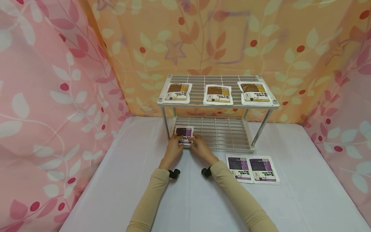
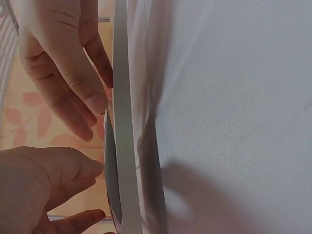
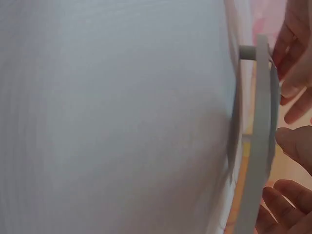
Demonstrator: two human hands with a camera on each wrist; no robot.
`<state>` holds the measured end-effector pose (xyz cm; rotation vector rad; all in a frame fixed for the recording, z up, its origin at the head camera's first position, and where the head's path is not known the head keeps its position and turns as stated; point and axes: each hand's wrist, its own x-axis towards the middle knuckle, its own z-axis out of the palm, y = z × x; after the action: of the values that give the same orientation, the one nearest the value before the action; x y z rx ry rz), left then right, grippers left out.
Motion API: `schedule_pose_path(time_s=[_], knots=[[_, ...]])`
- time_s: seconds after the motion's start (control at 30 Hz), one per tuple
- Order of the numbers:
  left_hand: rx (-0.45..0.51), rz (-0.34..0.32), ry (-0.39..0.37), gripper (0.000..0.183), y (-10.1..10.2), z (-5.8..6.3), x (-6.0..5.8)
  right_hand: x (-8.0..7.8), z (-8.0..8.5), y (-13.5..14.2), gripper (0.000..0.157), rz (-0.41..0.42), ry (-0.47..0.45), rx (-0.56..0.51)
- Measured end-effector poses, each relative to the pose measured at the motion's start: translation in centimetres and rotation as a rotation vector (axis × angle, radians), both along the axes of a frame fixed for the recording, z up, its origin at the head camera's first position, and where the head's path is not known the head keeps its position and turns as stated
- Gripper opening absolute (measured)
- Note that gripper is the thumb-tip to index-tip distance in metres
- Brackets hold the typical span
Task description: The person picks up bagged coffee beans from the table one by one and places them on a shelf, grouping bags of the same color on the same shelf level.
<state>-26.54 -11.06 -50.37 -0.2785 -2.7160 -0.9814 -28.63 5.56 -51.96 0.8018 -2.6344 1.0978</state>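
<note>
A white-edged pouch with a dark purple label (image 1: 184,131) lies flat at the front left of the rack's lower shelf (image 1: 220,133). My left hand (image 1: 174,146) is at its left side, the fingers lightly bent and resting by the label. From the right, my right hand (image 1: 200,148) touches the pouch's near right part with its fingertips. Seen edge-on in the left wrist view, the pouch (image 2: 111,165) sits just over the shelf's front bar (image 2: 126,126), thumbs right at its edge. In the right wrist view the fingers are loosely spread.
Three pouches with brown and yellow labels lie on the upper shelf, the middle one (image 1: 218,95) near its front edge. Two more purple-label pouches (image 1: 263,170) lie side by side on the white table (image 1: 307,193), right of my right forearm. Metal posts (image 1: 261,128) join the shelves.
</note>
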Motion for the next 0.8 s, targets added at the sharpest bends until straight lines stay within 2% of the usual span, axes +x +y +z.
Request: schedule_pose_path(time_s=[0.1, 0.23, 0.4, 0.57, 0.8], knots=[[-0.002, -0.006, 0.014, 0.041, 0.1, 0.0, 0.0, 0.0, 0.1, 0.6, 0.036, -0.002, 0.014, -0.026], [0.002, -0.011, 0.046, 0.041, 0.2, 0.1, 0.2, 0.1, 0.2, 1.5, 0.036, 0.017, 0.08, -0.073], [0.037, -0.046, 0.097, 0.041, 0.8, 0.4, 0.6, 0.5, 0.7, 2.6, 0.037, 0.031, 0.061, -0.106], [0.062, -0.084, 0.122, 0.037, 1.8, 0.5, 1.1, 1.1, 1.0, 3.7, 0.039, 0.036, 0.063, -0.067], [0.104, -0.12, 0.092, 0.038, 3.2, 0.6, 1.7, 2.0, 0.9, 5.2, 0.038, 0.029, 0.089, -0.022]])
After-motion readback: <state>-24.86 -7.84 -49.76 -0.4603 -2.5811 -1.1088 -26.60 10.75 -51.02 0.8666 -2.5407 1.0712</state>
